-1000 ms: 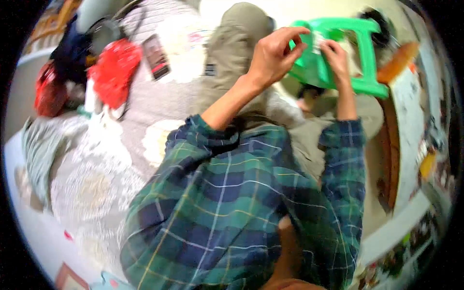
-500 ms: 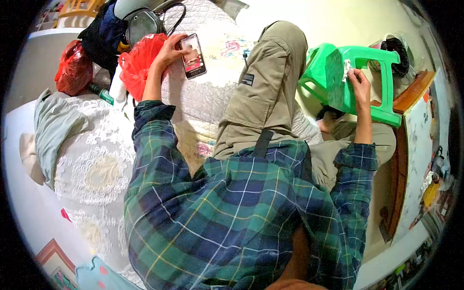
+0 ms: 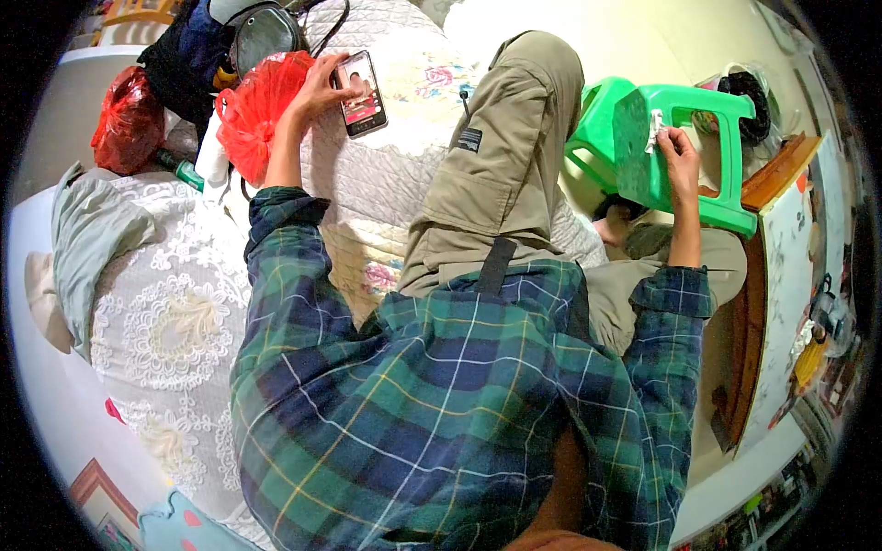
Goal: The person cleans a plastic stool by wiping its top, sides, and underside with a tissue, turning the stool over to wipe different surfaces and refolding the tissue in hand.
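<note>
Left hand (image 3: 317,95) at the phone (image 3: 361,103), which has its lit screen facing up over the quilted cover (image 3: 395,174). Fingers at the phone's upper left side, one digit reaching across the screen; cannot tell if the grip is closed on it or only touching. Right hand (image 3: 681,156) in a narrow grip, fingertips pinching a crumpled white piece (image 3: 654,130) against or just beside the flat face of a green stool (image 3: 636,170). Stool tipped on its side, legs pointing right; more green plastic (image 3: 595,115) just left of it. Raised trouser leg (image 3: 505,147) between phone and stool. Red bag (image 3: 262,101) just beside the left hand, a darker red bag (image 3: 129,124) farther left, black round-topped bag (image 3: 266,39) above. Lace cloth (image 3: 175,321) lower left, a grey-green cloth (image 3: 92,230) along its edge. Dark bundle (image 3: 755,106) behind the stool's legs.
</note>
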Available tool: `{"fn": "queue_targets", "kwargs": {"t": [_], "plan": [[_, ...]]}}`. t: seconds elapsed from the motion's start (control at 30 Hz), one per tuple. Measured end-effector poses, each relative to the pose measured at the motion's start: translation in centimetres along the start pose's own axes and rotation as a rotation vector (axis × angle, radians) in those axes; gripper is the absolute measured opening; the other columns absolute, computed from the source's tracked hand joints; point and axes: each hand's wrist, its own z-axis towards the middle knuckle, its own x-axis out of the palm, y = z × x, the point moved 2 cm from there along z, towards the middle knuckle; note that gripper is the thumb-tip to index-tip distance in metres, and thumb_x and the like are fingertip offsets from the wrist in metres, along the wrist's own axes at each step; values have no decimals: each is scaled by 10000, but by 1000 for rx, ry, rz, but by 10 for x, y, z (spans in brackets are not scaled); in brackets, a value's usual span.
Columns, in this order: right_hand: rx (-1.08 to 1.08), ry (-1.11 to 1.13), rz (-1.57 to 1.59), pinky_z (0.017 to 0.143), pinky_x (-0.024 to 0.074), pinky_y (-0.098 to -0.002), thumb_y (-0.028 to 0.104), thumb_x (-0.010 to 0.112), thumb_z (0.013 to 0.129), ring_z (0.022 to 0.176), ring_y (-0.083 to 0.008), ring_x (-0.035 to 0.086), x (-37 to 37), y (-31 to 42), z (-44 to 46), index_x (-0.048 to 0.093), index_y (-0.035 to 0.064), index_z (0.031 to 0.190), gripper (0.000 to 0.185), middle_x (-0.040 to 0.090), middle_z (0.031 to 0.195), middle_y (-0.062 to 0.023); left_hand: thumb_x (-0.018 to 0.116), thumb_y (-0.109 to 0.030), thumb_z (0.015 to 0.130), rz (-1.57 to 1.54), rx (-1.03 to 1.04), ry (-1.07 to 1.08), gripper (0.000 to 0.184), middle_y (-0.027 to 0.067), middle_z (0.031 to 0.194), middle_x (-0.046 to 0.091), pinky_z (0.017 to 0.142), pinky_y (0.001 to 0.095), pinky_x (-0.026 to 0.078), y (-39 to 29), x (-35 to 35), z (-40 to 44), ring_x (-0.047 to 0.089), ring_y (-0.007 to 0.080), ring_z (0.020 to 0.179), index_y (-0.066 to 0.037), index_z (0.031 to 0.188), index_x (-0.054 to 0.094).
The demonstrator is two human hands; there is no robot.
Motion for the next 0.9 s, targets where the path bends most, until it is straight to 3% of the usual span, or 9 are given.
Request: {"fn": "queue_targets", "kwargs": {"t": [0.07,0.13,0.23,0.67,0.7,0.73,0.8,0.87,0.9], "plan": [[4,4,9,713,408,-199,215,624,882,778,-61,509,0,0,-1,630,22,977,215,604,847,18,716,-281,759,-55,40,-64,610,110,1202,545,984,309,384,11,5,2,501,249,1146,-103,1296,487],[7,5,21,716,409,-203,220,621,884,779,-64,510,0,2,-2,629,21,974,219,602,846,19,576,-225,889,-396,-63,-2,383,92,1241,531,1001,287,351,17,4,4,487,202,1159,-71,1238,540],[-13,13,13,719,410,-208,225,616,886,779,-66,510,-1,2,-7,628,24,969,218,603,846,20,473,-198,949,-696,-254,27,319,71,1211,563,983,269,356,25,4,4,502,175,1134,-55,1222,556],[9,-16,-42,762,419,-224,247,631,871,806,-74,520,-2,-1,-3,637,33,961,232,619,861,5,438,-189,961,-739,-194,-41,335,81,1212,572,968,270,372,23,1,-2,517,181,1121,-5,1220,543],[4,-23,-56,771,425,-230,245,631,869,812,-80,527,-2,0,-3,638,30,961,233,624,861,-1,452,-175,948,-466,-168,-178,311,93,1163,595,924,282,405,16,-5,-2,545,193,1065,-28,1202,558],[8,-28,-60,771,425,-230,245,631,869,812,-80,527,0,0,-2,638,30,961,233,624,861,-1,467,-161,936,-193,-136,-306,291,105,1115,617,880,293,438,-3,-14,0,572,204,1008,-51,1183,573],[-59,-20,-114,792,436,-242,240,642,855,840,-93,548,-1,3,0,640,28,967,240,636,872,-13,534,-77,893,-244,102,-558,284,110,1068,618,804,299,481,-63,-25,10,602,195,911,-61,1172,581],[-50,-5,-166,798,450,-257,251,654,839,859,-109,567,-1,7,3,646,28,966,256,647,882,-30,556,-62,879,-662,35,-397,309,94,1067,609,766,266,499,-169,-29,11,604,156,887,-59,1187,570],[-29,-29,-181,785,459,-267,266,658,831,848,-118,578,2,14,3,652,28,966,273,656,893,-44,567,-53,870,-807,154,-252,328,82,1061,608,758,256,505,-216,-17,10,603,146,878,-66,1197,563]]}}
